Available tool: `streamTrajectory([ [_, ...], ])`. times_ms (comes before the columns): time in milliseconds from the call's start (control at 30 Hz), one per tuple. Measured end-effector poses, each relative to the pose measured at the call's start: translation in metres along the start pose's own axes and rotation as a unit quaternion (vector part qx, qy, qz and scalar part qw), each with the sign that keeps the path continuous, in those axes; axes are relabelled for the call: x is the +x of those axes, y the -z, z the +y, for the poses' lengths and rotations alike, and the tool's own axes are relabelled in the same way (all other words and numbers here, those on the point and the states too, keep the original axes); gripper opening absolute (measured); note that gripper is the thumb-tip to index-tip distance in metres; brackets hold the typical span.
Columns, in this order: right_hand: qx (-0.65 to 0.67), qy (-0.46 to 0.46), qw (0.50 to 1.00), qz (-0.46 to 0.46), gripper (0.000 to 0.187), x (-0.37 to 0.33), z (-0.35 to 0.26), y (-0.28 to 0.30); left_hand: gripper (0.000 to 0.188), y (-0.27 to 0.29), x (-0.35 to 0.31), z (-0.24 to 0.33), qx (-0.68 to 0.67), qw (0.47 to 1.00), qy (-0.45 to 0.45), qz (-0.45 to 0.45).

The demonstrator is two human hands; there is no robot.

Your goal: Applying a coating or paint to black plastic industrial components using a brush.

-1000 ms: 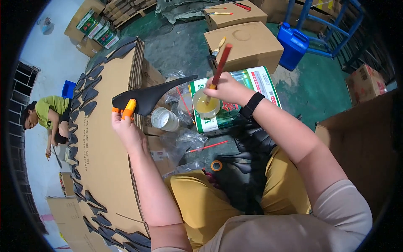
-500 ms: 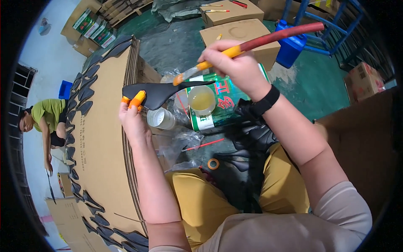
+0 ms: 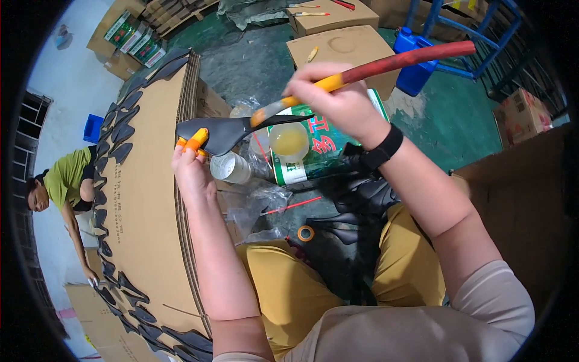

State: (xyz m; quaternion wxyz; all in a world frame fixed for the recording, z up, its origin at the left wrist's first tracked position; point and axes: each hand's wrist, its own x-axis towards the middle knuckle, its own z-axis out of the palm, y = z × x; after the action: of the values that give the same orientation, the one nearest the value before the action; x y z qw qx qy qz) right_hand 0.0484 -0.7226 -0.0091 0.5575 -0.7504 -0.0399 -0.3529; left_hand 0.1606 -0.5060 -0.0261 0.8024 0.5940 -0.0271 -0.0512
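Observation:
My left hand [image 3: 192, 166], orange finger covers on its fingertips, pinches the broad end of a black saddle-shaped piece [image 3: 222, 134]. Its long narrow tip points to the right. In my right hand [image 3: 338, 99] is a paintbrush [image 3: 377, 65] with a red and yellow handle. The brush's bristles touch the piece's top where it narrows. Under the tip, a tub of yellowish liquid [image 3: 289, 145] stands on a green and white tin [image 3: 329, 136]. Just below the broad end is a white plastic cup [image 3: 231, 168].
Several black pieces line the edge of a cardboard stack [image 3: 154, 181] at left, where a co-worker [image 3: 69, 187] bends over. Cardboard boxes [image 3: 338, 48] and a blue jerrycan [image 3: 416, 63] stand behind the tin. An orange tape roll [image 3: 306, 233] lies on the floor.
The brush has shifted slightly right along the black piece, its bristles now on the narrowing part. The co-worker's hand has moved from holding out a black piece to the row on the cardboard.

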Motion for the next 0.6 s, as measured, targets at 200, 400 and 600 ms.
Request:
streamTrajectory([
  [200, -0.027, 0.04, 0.997, -0.058, 0.017, -0.004, 0.009, -0.006, 0.016, 0.012, 0.004, -0.006, -0.044, 0.999, 0.021, -0.011],
  [400, -0.045, -0.051, 0.997, -0.035, 0.016, 0.001, -0.002, 0.021, 0.016, 0.019, 0.01, -0.006, -0.039, 0.998, 0.01, -0.038],
  [600, 0.062, -0.052, 0.995, -0.063, 0.018, -0.002, -0.014, -0.01, 0.021, 0.011, 0.004, -0.008, 0.006, 0.998, -0.002, -0.061],
])
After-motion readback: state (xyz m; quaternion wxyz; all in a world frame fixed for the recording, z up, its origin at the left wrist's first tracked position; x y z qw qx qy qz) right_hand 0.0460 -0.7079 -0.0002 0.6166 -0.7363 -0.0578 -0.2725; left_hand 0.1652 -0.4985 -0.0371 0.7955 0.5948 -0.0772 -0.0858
